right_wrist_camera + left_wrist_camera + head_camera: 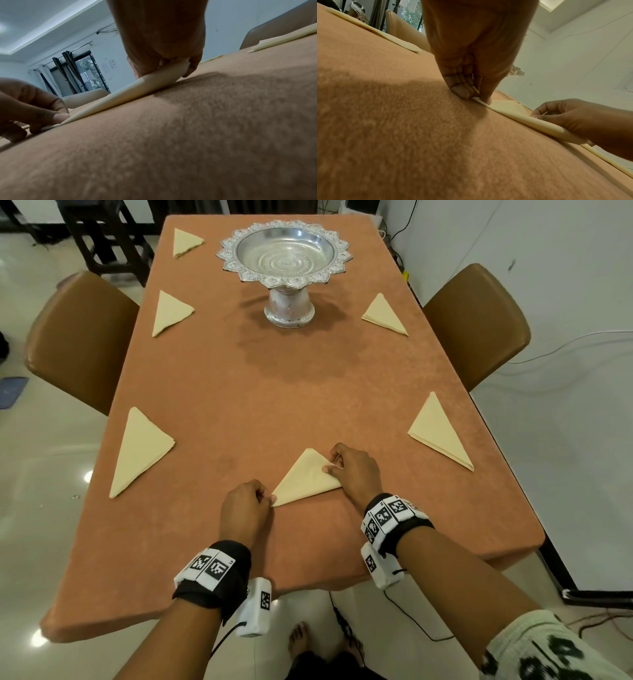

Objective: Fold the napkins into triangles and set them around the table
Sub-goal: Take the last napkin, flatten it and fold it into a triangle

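Both hands (244, 508) (354, 470) pinch the unmarked folded napkin (306, 479).

No readable text anywhere; the wristbands (214, 568) carry only coded square markers.

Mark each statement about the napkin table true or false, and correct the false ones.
1. Both hands hold the napkin nearest the person. True: the left hand pinches its left corner and the right hand grips its right corner of the near napkin.
2. The silver pedestal bowl holds folded napkins. False: it is empty.
3. Three folded napkins lie along the table's left side. True.
4. Four folded napkins lie along the right side. False: two are visible there.
5. The tablecloth is white. False: it is orange-brown.
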`<state>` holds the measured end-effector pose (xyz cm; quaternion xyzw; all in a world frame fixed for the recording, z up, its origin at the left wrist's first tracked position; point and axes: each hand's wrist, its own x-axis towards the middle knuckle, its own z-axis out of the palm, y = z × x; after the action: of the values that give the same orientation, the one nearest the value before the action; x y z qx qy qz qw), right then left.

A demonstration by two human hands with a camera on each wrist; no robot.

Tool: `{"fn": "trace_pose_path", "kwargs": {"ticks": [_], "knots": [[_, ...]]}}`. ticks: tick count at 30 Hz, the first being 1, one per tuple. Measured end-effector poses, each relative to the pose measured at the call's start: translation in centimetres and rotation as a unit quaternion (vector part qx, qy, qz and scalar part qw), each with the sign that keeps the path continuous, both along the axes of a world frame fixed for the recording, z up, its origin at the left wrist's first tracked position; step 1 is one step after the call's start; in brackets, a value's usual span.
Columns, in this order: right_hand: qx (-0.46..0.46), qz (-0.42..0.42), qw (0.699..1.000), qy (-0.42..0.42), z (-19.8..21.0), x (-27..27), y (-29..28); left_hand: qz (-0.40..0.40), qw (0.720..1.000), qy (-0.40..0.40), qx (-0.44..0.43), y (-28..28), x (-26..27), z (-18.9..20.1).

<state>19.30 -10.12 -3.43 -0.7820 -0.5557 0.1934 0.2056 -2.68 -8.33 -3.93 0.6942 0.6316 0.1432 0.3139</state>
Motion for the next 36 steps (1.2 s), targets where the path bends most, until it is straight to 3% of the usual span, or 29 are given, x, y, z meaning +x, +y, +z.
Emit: {"fn": "trace_pose_path", "kwargs": {"ticks": [3, 5, 9, 12, 15, 18, 23, 29, 34, 36], "knots": [[0.057, 0.048, 0.988, -0.138, 0.9, -0.5, -0.4, -0.004, 1.0, 0.008, 0.006, -0.1, 0.2, 0.1], [0.124, 0.125, 0.968, -0.18, 1.6, -1.1, -1.3, -0.006, 1.0, 0.01, 0.009, -0.1, 0.2, 0.2], [0.122, 0.343, 0.88, -0.304, 0.7, -1.3, -3.9, -0.006, 1.0, 0.01, 0.01, -0.2, 0.2, 0.3], [0.115, 0.371, 0.852, -0.351, 0.0, 0.7, -4.2, -0.016, 0.999, 0.018, 0.027, -0.3, 0.3, 0.5], [0.131, 0.388, 0.831, -0.377, 0.1, 2.6, -3.7, -0.061, 0.99, 0.087, 0.09, -0.6, 0.3, 0.8], [0.123, 0.417, 0.82, -0.373, 0.4, 3.9, -3.5, -0.166, 0.957, 0.177, 0.161, -1.1, 0.2, 1.1], [0.101, 0.421, 0.816, -0.384, -0.1, 5.9, -3.9, -0.267, 0.908, 0.266, 0.183, -0.2, -1.0, 1.4], [0.13, 0.43, 0.795, -0.407, 0.0, 6.1, -3.7, -0.365, 0.856, 0.324, 0.17, 0.4, -0.8, 2.6], [0.156, 0.447, 0.764, -0.437, 0.3, 5.9, -3.3, -0.453, 0.777, 0.357, 0.252, 1.2, -0.9, 2.5], [0.159, 0.451, 0.765, -0.431, 0.7, 5.9, -3.7, -0.461, 0.764, 0.35, 0.285, 1.2, -0.8, 2.6]]}}
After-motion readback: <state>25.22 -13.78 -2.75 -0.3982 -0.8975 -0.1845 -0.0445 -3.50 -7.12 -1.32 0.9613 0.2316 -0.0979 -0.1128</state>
